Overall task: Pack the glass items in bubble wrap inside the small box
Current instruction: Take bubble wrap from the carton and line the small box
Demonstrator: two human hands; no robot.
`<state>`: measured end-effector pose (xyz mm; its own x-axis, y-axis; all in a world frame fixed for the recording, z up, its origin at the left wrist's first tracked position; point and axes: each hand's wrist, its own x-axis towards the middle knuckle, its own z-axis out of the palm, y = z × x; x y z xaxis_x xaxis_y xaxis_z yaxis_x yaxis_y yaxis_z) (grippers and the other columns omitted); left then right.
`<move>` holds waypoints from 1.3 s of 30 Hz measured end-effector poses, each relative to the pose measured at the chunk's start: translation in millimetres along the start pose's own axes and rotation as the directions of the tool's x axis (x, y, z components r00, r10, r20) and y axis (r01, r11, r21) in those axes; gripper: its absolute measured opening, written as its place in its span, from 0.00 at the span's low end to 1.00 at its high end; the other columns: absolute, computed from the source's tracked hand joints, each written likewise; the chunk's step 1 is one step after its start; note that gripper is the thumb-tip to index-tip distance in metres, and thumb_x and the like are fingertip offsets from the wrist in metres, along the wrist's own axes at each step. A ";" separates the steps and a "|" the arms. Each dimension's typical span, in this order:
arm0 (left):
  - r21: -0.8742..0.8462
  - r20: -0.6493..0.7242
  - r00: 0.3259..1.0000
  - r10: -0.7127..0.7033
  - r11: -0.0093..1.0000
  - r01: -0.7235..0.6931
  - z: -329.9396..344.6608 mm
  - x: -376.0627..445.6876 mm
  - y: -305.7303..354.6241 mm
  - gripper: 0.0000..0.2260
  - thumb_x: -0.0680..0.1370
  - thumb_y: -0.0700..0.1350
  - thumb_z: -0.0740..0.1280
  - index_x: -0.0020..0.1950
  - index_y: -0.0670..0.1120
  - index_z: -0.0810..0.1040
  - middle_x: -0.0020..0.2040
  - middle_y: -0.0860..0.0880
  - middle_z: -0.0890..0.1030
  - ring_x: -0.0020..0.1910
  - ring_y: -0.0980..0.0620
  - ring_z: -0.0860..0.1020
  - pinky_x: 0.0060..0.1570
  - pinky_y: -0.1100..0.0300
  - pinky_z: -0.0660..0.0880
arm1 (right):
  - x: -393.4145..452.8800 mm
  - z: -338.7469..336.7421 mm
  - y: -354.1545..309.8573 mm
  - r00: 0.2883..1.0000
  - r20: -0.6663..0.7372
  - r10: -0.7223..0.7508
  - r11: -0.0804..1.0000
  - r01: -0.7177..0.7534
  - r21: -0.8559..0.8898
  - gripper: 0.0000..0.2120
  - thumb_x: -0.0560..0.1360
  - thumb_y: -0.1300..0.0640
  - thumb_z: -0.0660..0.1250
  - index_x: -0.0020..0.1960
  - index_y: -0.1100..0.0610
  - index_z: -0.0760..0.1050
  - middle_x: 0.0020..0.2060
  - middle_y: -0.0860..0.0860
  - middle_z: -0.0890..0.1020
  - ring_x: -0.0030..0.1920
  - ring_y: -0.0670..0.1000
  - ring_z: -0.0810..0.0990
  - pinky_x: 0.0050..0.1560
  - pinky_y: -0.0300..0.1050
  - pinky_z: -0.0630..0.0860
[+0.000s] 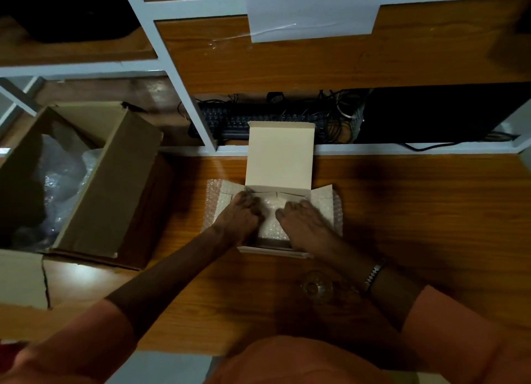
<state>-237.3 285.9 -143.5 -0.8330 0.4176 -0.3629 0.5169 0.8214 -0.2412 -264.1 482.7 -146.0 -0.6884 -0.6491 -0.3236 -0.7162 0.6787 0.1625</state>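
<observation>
A small cream box (280, 156) stands open on the wooden table, its lid raised toward the back and its side flaps spread. Bubble wrap (271, 225) fills the inside and a sheet of it lies under the box, showing at both sides. My left hand (244, 214) and my right hand (304, 218) both press down on the wrap inside the box, fingers pointing away from me. Whatever is wrapped is hidden under the bubble wrap. A clear glass item (317, 287) lies on the table near my right forearm, close to me.
A large brown carton (112, 179) stands open at the left with plastic and bubble wrap (61, 182) inside. Behind the table a white-framed shelf holds a black keyboard (227, 122) and tangled cables (342, 113). A white sheet of paper (313, 7) hangs above.
</observation>
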 end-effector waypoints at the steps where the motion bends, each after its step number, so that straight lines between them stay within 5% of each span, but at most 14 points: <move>1: -0.005 -0.006 1.000 -0.003 1.000 0.003 0.7 -1.1 -0.2 0.25 0.82 0.45 0.69 0.79 0.49 0.71 0.79 0.43 0.71 0.83 0.40 0.60 0.83 0.38 0.50 | 0.9 1.4 -1.1 1.000 -0.013 -0.011 1.000 0.011 0.008 0.30 0.74 0.56 0.71 0.74 0.60 0.69 0.66 0.61 0.77 0.64 0.61 0.77 0.68 0.60 0.70; 5: 0.010 -0.010 1.000 0.002 1.000 -0.002 5.0 -1.9 -1.0 0.30 0.81 0.45 0.71 0.82 0.50 0.67 0.81 0.43 0.68 0.84 0.38 0.59 0.83 0.35 0.49 | 4.5 6.4 0.4 0.996 0.044 -0.082 0.995 0.080 0.063 0.32 0.75 0.58 0.72 0.77 0.58 0.67 0.75 0.60 0.71 0.71 0.60 0.74 0.72 0.60 0.68; 11: 0.015 -0.034 0.999 0.010 1.000 -0.010 -2.2 -3.6 2.2 0.22 0.83 0.46 0.68 0.77 0.49 0.74 0.78 0.43 0.72 0.83 0.39 0.61 0.84 0.37 0.48 | 9.8 4.2 0.5 0.985 0.151 -0.088 0.995 0.093 -0.022 0.38 0.77 0.56 0.72 0.82 0.59 0.59 0.81 0.61 0.63 0.76 0.60 0.70 0.74 0.61 0.66; 16: -0.061 -0.202 0.979 -0.023 0.998 0.011 -18.9 -30.8 -11.5 0.22 0.84 0.59 0.64 0.77 0.55 0.75 0.82 0.48 0.68 0.84 0.42 0.61 0.80 0.34 0.52 | 4.3 -12.3 0.4 0.977 0.182 -0.114 0.988 0.130 -0.079 0.34 0.76 0.55 0.73 0.78 0.59 0.66 0.74 0.58 0.71 0.70 0.59 0.74 0.70 0.62 0.70; 21: -0.196 -0.372 0.880 -0.295 0.952 0.236 -41.6 -82.0 -65.4 0.21 0.80 0.58 0.60 0.63 0.49 0.85 0.67 0.45 0.84 0.71 0.39 0.77 0.72 0.34 0.66 | 6.9 -23.9 -1.2 0.956 0.242 -0.168 0.963 0.212 -0.168 0.35 0.77 0.48 0.71 0.79 0.60 0.66 0.73 0.59 0.69 0.70 0.61 0.72 0.66 0.66 0.72; 29: -0.347 -0.477 0.711 -0.516 0.854 0.388 -44.8 -176.8 -117.8 0.20 0.81 0.57 0.63 0.68 0.49 0.82 0.72 0.45 0.80 0.75 0.41 0.73 0.73 0.37 0.61 | 31.4 -67.1 -0.9 0.905 0.354 -0.237 0.962 0.269 -0.043 0.27 0.84 0.41 0.63 0.76 0.57 0.70 0.73 0.58 0.74 0.71 0.59 0.75 0.68 0.54 0.74; 32: -0.428 -0.483 0.621 -0.618 0.785 0.448 -37.9 -209.4 -132.3 0.24 0.80 0.58 0.62 0.71 0.47 0.81 0.73 0.42 0.79 0.75 0.39 0.73 0.73 0.37 0.60 | 53.6 -130.2 -21.9 0.937 0.187 -0.294 0.954 0.275 0.123 0.19 0.82 0.44 0.66 0.67 0.54 0.78 0.64 0.55 0.81 0.63 0.56 0.80 0.61 0.51 0.78; 34: -0.472 -0.447 0.587 -0.675 0.735 0.487 -37.1 -226.3 -143.3 0.25 0.80 0.58 0.61 0.72 0.47 0.80 0.73 0.42 0.78 0.75 0.39 0.72 0.73 0.37 0.60 | 68.3 -178.1 -49.3 0.940 -0.053 -0.337 0.923 0.341 0.177 0.14 0.81 0.45 0.66 0.60 0.52 0.82 0.55 0.53 0.85 0.55 0.55 0.83 0.51 0.49 0.80; 39: -0.597 -0.360 0.441 -0.822 0.566 0.568 -31.5 -262.8 -174.4 0.26 0.80 0.60 0.61 0.74 0.50 0.78 0.73 0.45 0.79 0.73 0.41 0.73 0.72 0.43 0.59 | 103.9 -279.1 -131.6 0.827 -0.485 -0.284 0.823 0.469 0.319 0.10 0.80 0.48 0.66 0.47 0.50 0.83 0.37 0.45 0.81 0.37 0.48 0.79 0.33 0.42 0.68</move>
<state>-114.8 45.2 22.3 -0.8633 -0.3516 0.3621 -0.2987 0.9342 0.1949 -273.3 230.0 59.1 -0.4217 -0.8961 0.1383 -0.8764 0.3637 -0.3156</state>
